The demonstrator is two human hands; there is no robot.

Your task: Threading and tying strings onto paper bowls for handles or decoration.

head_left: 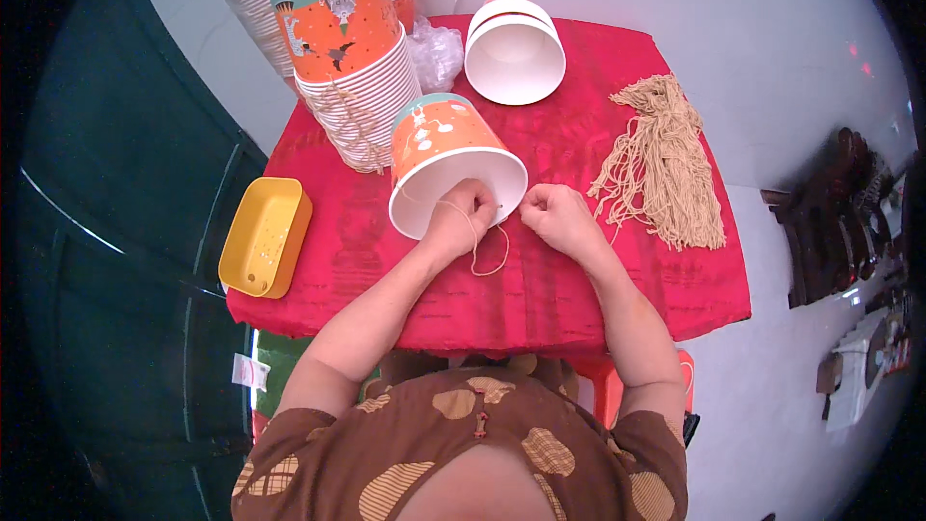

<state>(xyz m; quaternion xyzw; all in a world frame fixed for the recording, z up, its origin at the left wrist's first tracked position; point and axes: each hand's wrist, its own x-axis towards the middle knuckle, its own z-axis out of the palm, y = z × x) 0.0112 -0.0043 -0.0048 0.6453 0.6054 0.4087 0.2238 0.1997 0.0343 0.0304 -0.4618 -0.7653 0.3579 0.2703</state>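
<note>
Across red cloth (367, 270), near the centre: orange bucket (453, 133) tipped mouth-near, probably to leave its rim reachable; left hand (458, 219) inside, impossible to tell its grip; right hand (559, 217) beside, fingertips together; strand bundle (677, 174) right, presumably handy.

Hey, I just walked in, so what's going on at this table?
A person has an orange paper bucket tipped with its mouth toward them. Their left hand is at the opening, with a loop of string hanging by it; their right hand is pinched just outside the rim. A bucket stack stands behind, and a string bundle lies to the right.
</note>
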